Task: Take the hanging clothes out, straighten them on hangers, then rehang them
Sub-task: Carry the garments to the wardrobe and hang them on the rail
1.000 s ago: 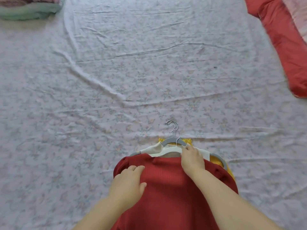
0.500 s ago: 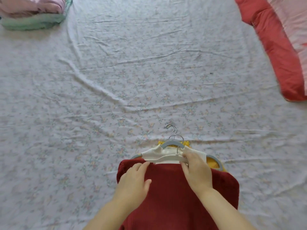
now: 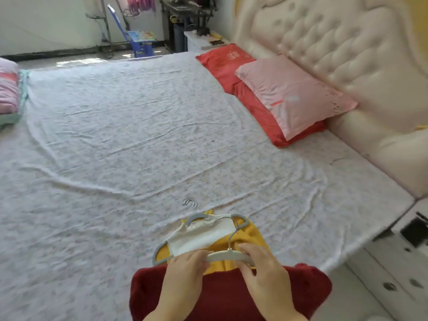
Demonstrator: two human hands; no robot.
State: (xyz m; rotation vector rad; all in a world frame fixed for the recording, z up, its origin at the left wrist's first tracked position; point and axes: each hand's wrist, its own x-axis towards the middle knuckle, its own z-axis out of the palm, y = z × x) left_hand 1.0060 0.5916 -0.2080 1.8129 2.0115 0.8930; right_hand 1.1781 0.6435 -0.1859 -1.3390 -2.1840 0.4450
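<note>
A dark red garment (image 3: 222, 295) lies at the near edge of the bed. Above its top edge I hold a pale hanger (image 3: 228, 256) with a metal hook; my left hand (image 3: 185, 274) grips its left end and my right hand (image 3: 264, 272) grips its right end. Behind it lie a white garment (image 3: 201, 237) and a yellow garment (image 3: 250, 235), each on a grey hanger (image 3: 196, 217), with a metal hook (image 3: 190, 202) pointing away from me.
The bed sheet (image 3: 139, 147) is pale and wrinkled. Red and pink pillows (image 3: 284, 98) lie against a tufted cream headboard (image 3: 335, 42) at the right. Folded pink bedding (image 3: 8, 89) sits at the far left. A white drawer unit (image 3: 393, 274) stands at the lower right.
The pale hanger has come out of the red garment's neck and is now held by both hands. The view has lifted and swung right, revealing the headboard and pillows.
</note>
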